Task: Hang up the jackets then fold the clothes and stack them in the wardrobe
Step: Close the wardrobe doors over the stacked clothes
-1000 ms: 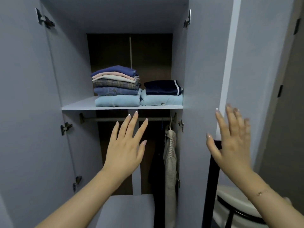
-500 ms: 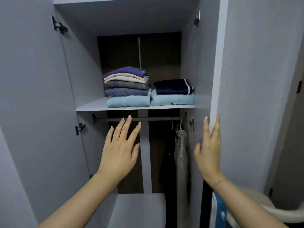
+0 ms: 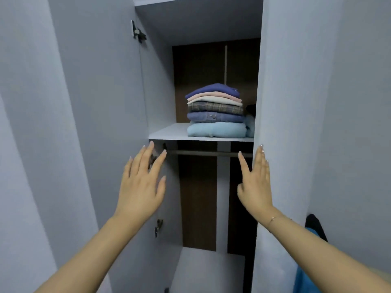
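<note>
On the wardrobe shelf (image 3: 167, 132), a stack of folded clothes (image 3: 214, 112), light blue at the bottom, purple on top, partly hidden at the right by the right door (image 3: 283, 102). Below it, bare hanging rail (image 3: 207, 153). Left hand (image 3: 140, 185) raised near the left door (image 3: 95, 102), fingers straight and spread, holding nothing. Right hand (image 3: 256, 182) flat against the right door's edge, fingers straight, gripping nothing

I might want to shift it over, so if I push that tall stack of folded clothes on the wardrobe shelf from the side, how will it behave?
The tall stack of folded clothes would likely shear rather than slide whole: six loose, soft layers. The thick light blue garment at the bottom probably drags on the white shelf. Upper pieces overhang unevenly, so they may topple.
</note>
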The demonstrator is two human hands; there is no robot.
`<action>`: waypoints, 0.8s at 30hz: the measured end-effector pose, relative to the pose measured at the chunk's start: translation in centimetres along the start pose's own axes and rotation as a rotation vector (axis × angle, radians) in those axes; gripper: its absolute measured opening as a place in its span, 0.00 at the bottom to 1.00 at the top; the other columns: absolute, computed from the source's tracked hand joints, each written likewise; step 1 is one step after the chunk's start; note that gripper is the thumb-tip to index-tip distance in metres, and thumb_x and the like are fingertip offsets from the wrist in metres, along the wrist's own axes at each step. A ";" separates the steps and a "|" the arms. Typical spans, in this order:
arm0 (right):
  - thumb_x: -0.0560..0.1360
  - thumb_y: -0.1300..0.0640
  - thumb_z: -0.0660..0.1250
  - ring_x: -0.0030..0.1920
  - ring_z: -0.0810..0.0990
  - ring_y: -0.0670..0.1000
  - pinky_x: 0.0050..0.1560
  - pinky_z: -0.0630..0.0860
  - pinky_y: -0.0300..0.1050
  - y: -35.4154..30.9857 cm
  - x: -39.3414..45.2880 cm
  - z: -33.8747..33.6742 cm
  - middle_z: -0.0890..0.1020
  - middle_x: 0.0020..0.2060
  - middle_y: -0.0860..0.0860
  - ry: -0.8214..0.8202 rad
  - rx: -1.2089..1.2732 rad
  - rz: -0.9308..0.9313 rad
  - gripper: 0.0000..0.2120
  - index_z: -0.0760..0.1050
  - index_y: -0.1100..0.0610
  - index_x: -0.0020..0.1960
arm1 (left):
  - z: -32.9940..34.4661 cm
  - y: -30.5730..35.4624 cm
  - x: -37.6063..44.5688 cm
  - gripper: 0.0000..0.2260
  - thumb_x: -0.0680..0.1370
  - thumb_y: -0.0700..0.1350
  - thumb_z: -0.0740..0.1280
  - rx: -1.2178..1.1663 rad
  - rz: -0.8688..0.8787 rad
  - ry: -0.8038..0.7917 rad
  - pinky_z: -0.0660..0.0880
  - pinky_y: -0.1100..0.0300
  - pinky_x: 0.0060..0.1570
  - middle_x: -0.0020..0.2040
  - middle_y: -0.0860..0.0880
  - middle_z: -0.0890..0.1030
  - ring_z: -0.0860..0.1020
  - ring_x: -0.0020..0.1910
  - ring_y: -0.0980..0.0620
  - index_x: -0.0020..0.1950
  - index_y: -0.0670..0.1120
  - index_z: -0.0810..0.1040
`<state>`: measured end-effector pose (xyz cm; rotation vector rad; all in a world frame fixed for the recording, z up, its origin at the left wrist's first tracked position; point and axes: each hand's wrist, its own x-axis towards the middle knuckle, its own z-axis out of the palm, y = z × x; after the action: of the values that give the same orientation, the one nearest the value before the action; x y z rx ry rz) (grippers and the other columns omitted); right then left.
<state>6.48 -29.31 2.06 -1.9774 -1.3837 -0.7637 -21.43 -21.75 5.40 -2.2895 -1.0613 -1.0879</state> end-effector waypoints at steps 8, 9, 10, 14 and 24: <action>0.74 0.59 0.63 0.79 0.47 0.52 0.78 0.45 0.53 -10.3 3.0 3.9 0.53 0.79 0.53 -0.161 0.040 -0.623 0.34 0.59 0.50 0.78 | 1.4 -12.8 0.9 0.28 0.77 0.39 0.66 -0.237 -0.293 0.199 0.59 0.50 0.72 0.75 0.41 0.59 0.61 0.73 0.41 0.76 0.41 0.61; 0.74 0.59 0.63 0.79 0.48 0.53 0.77 0.44 0.52 -11.4 3.3 4.3 0.54 0.79 0.53 -0.159 0.045 -0.636 0.33 0.59 0.50 0.78 | 1.7 -13.5 1.0 0.28 0.77 0.38 0.65 -0.282 -0.317 0.246 0.58 0.52 0.73 0.74 0.41 0.60 0.61 0.73 0.42 0.76 0.41 0.60; 0.74 0.59 0.63 0.79 0.49 0.53 0.77 0.43 0.51 -12.3 3.6 4.7 0.54 0.79 0.53 -0.159 0.050 -0.638 0.33 0.60 0.51 0.78 | 2.1 -14.0 1.1 0.28 0.77 0.37 0.66 -0.309 -0.326 0.291 0.58 0.54 0.72 0.73 0.41 0.61 0.61 0.72 0.42 0.76 0.41 0.60; 0.75 0.58 0.62 0.79 0.46 0.51 0.77 0.39 0.49 -13.5 4.4 6.1 0.53 0.79 0.52 -0.170 0.045 -0.611 0.33 0.58 0.50 0.78 | 3.2 -14.5 1.4 0.30 0.75 0.36 0.67 -0.360 -0.404 0.444 0.55 0.64 0.69 0.70 0.41 0.62 0.61 0.68 0.43 0.75 0.41 0.61; 0.76 0.58 0.64 0.79 0.50 0.50 0.76 0.41 0.47 -9.4 4.7 6.4 0.57 0.78 0.50 -0.183 0.000 -0.448 0.31 0.61 0.49 0.77 | 3.1 -12.4 1.0 0.30 0.74 0.36 0.67 -0.763 -0.642 0.309 0.65 0.54 0.69 0.68 0.48 0.69 0.67 0.67 0.52 0.75 0.45 0.62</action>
<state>-0.36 -19.08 2.77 -1.7900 -1.9735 -0.7869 -29.05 -11.53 4.52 -2.1774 -1.4683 -2.3547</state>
